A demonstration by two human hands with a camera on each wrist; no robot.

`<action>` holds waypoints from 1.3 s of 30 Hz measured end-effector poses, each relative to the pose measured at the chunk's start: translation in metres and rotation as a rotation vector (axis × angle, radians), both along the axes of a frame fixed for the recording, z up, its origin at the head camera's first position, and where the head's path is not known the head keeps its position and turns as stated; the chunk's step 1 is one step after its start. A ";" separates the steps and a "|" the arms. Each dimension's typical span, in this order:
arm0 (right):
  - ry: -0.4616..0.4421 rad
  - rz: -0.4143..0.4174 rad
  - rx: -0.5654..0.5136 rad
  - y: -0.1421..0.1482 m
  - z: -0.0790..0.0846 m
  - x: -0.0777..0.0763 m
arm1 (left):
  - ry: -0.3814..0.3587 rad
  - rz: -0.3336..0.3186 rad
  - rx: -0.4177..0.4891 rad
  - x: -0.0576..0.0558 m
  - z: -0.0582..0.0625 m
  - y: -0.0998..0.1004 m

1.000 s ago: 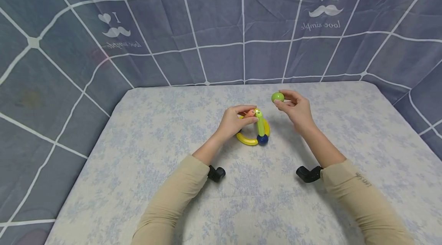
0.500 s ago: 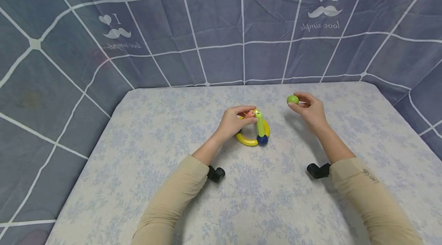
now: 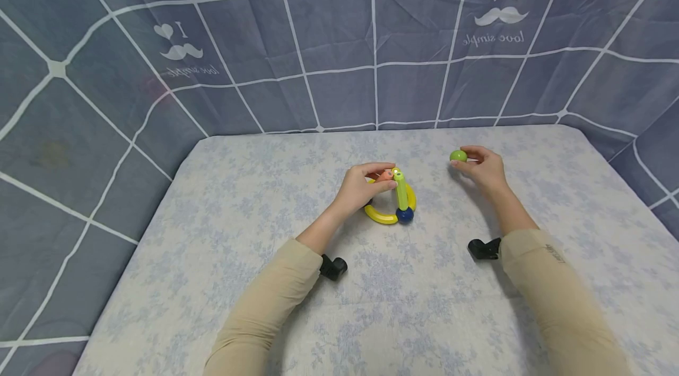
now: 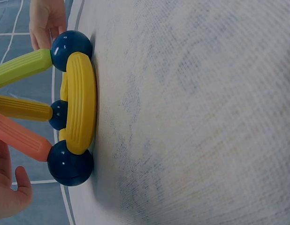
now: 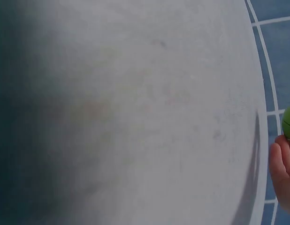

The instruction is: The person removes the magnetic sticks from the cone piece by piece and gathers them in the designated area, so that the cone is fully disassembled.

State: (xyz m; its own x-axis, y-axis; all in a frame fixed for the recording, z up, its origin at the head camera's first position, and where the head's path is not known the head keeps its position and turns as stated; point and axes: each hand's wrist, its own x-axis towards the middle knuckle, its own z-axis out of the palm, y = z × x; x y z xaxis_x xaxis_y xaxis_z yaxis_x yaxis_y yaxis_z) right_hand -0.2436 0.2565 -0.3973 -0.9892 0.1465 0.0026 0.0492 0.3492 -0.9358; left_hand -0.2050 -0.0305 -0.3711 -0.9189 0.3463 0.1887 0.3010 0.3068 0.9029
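Observation:
My left hand (image 3: 359, 186) pinches the gathered upper ends of the magnetic sticks: an orange stick (image 4: 24, 137), a yellow stick (image 4: 23, 108) and a green stick (image 3: 401, 192). These lean together from dark blue balls (image 4: 71, 162) set on a ring of curved yellow pieces (image 3: 381, 218), which rests on the table. The fingers partly hide the top joint in the head view. Off to the right, my right hand (image 3: 485, 170) holds a green ball (image 3: 458, 155) between thumb and fingers, apart from the frame of sticks. Only part of that ball shows in the right wrist view.
A pale, blue-flowered cloth covers the table (image 3: 254, 205). Behind and beside it hangs a blue-grey curtain (image 3: 339, 34) with white lines. Black wrist mounts (image 3: 333, 268) stick out from both sleeves.
My right hand has moved to the right and slightly nearer with the green ball, away from the stick frame. My left hand has stayed in place on the sticks.

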 end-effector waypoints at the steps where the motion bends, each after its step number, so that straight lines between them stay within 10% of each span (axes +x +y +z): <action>1: -0.017 -0.007 0.003 0.000 -0.001 -0.002 | -0.003 0.001 0.000 0.000 0.000 0.000; 39: -0.054 -0.007 0.084 0.009 -0.003 -0.010 | 0.008 0.000 -0.009 -0.002 0.000 -0.001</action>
